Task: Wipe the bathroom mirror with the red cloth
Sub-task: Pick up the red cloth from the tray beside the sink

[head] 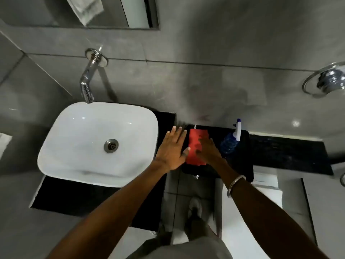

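1. Mirror (104,12), upper left above the glossy white basin (97,143): flat glass, not yet wiped.
2. Left hand (172,150): spread flat, touching the cloth's left edge; steady the black tray (240,165).
3. Cloth (195,144): red, soft, folded on the tray.
4. Right hand (210,152): fingers spread, resting on the cloth; gather it fully before you lift.
5. Spray bottle (230,143): blue plastic, just beside; avoid it.

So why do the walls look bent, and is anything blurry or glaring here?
Head view: the wide-angle lens bows the tile lines and the mirror edge; the light is dim and the whole picture soft, with both hands blurred, the right hand on the red cloth more than the left hand; small glints show on the basin and tap.
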A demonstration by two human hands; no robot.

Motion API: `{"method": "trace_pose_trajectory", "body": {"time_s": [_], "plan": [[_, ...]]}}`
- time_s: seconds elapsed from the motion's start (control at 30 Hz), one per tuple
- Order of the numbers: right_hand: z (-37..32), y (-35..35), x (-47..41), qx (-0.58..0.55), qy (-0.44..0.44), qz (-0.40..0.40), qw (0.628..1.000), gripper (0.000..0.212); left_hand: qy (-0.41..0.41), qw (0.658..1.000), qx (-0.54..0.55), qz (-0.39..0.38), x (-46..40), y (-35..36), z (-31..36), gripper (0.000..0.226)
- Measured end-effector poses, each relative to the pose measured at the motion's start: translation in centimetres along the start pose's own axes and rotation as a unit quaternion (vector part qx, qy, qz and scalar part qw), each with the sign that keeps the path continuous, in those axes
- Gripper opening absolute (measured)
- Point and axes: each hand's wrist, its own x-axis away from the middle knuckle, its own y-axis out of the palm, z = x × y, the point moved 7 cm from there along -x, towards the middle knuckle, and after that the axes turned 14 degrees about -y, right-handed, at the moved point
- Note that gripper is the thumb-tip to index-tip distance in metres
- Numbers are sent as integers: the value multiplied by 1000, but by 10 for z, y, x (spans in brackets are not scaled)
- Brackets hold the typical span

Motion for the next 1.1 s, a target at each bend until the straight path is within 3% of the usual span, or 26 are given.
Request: {"method": "trace_pose_trajectory", "body": {"time_s": [0.1, 0.2, 0.33, 0.5, 0.63, 0.7, 0.73, 0.8, 0.87, 0.9, 0.93, 1.03, 1.1], "plan": [[39, 18, -14, -124, 122, 43, 984, 63, -10, 998, -23, -51, -19, 39, 4, 72], [68, 40, -30, -192, 211, 84, 955, 79, -16, 996, -29, -77, -38, 75, 0, 72], [87, 57, -50, -198, 267, 148, 931, 99, -28, 995, -21, -90, -56, 104, -11, 71], [93, 70, -68, -301, 292, 173, 891, 65, -57, 993, 53, -88, -58, 106, -17, 68], [70, 46, -64, -386, 247, 196, 867, 45, -114, 955, 258, -95, -52, 92, -19, 63], [37, 12, -55, -348, 194, 222, 890, 47, -146, 905, 393, -76, -54, 68, -20, 59], [16, -9, -48, -318, 160, 243, 902, 46, -169, 862, 474, -68, -58, 54, -20, 55], [-33, -55, -33, -248, 69, 292, 921, 49, -201, 728, 651, -75, -64, 26, -20, 48], [-100, -84, -18, -169, -58, 267, 947, 49, -198, 558, 801, -90, -61, -7, -20, 50], [-132, -89, -10, -132, -101, 236, 958, 37, -192, 481, 850, -97, -57, -23, -20, 53], [-161, -93, -1, -105, -128, 198, 966, 22, -181, 426, 881, -100, -50, -40, -20, 56], [-226, -104, 23, -51, -176, 108, 977, 35, -124, 342, 925, -114, -25, -86, -24, 61], [-257, -132, 34, 8, -224, 148, 963, 30, -70, 315, 941, -97, -12, -119, -31, 59]]}}
